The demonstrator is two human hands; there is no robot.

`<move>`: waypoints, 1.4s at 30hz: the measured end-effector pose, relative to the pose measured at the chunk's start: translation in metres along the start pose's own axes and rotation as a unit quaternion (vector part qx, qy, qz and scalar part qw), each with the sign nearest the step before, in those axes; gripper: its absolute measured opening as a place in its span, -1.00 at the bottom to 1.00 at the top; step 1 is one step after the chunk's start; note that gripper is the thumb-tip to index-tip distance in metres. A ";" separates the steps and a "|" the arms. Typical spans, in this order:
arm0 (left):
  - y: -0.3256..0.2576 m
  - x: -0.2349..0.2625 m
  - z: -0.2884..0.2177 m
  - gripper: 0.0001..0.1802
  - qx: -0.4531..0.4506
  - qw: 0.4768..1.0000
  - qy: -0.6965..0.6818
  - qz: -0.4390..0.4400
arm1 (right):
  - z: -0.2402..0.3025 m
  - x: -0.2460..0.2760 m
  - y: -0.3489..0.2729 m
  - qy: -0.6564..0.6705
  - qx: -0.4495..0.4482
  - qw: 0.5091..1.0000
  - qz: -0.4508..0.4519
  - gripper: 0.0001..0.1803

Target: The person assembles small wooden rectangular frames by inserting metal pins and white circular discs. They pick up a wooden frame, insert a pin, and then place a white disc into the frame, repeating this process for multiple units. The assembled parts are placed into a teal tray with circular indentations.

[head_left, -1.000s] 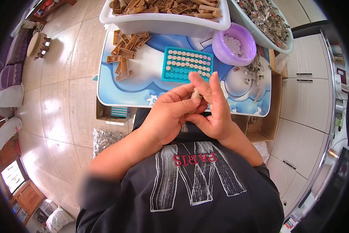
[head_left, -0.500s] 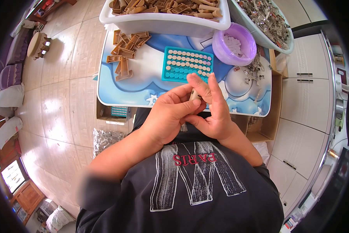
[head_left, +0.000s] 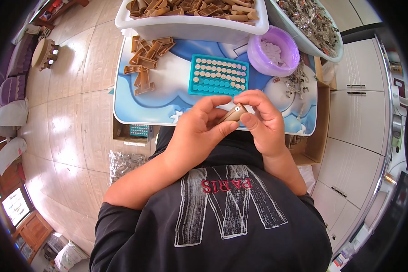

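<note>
Just in front of the table's near edge, my left hand is closed around a brown plastic casing, thumb below and fingers above. The casing is tilted, its right end showing a small pale spot. My right hand curls in from the right, thumb and forefinger closed about that same end. My fingers cover part of the casing. Beyond my hands lies a teal tray with rows of round cream-coloured pieces; some places in its nearer rows show only teal.
Loose brown casings are piled at the table's left. A white bin of similar casings stands at the back. Right of the tray are a purple basin holding white pieces, small metal parts, and a pale tub full of them.
The casing has turned and shows more of its brown side and end. My right hand's fingers have gone from stretched upward to bent around its end.
</note>
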State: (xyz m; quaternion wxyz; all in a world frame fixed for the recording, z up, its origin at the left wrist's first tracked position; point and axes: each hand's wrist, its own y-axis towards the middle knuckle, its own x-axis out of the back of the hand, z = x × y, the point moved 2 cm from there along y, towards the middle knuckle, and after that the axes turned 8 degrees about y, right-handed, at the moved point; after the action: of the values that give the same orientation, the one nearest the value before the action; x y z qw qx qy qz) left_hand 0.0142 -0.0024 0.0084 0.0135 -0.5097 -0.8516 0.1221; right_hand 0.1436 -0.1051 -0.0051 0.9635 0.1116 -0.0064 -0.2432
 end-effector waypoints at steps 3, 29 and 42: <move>-0.001 0.004 0.001 -0.70 0.009 1.000 0.012 -0.017 | 0.001 0.000 -0.003 0.042 -0.028 0.998 -0.026 -0.69; 0.019 0.006 0.025 -0.65 0.203 0.935 -0.273 0.101 | 0.026 0.078 0.095 -0.515 0.008 0.857 -0.002 -0.87; 0.018 0.012 0.031 -0.67 0.199 0.939 -0.271 0.068 | 0.005 0.089 0.139 -0.587 -0.188 0.782 0.090 -0.85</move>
State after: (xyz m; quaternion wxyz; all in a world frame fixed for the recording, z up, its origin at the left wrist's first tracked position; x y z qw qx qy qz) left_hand 0.0190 0.0104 -0.0270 -0.1249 -0.5010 -0.7444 0.4234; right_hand 0.2870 -0.0287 0.0260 0.7926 -0.2373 -0.5352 -0.1704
